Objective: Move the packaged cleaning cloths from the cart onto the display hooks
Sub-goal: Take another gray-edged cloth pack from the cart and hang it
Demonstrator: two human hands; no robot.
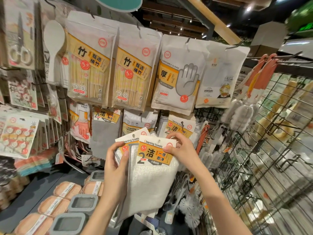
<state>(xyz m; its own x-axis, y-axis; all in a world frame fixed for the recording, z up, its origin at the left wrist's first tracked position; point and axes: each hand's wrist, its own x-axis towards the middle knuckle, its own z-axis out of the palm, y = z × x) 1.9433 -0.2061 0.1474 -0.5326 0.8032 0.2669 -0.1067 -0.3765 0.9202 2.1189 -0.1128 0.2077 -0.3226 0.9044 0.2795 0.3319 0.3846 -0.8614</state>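
Two packs of white cleaning towels with orange header cards are held up before the display. The front pack (152, 168) is pinched at its card's upper right by my right hand (181, 148). My left hand (116, 165) grips the rear pack (126, 143) by its left edge, with the thumb laid across the towels. Just behind my right hand, more of the same towel packs (180, 127) hang on a display hook (182, 125). The cart is out of view.
Above hang bamboo chopstick bags (91, 65), disposable glove bags (177, 73) and grey cloths (105, 131). A black wire grid (264, 150) with brushes stands at the right. Sponges (67, 190) and grey containers (83, 203) lie on the shelf below.
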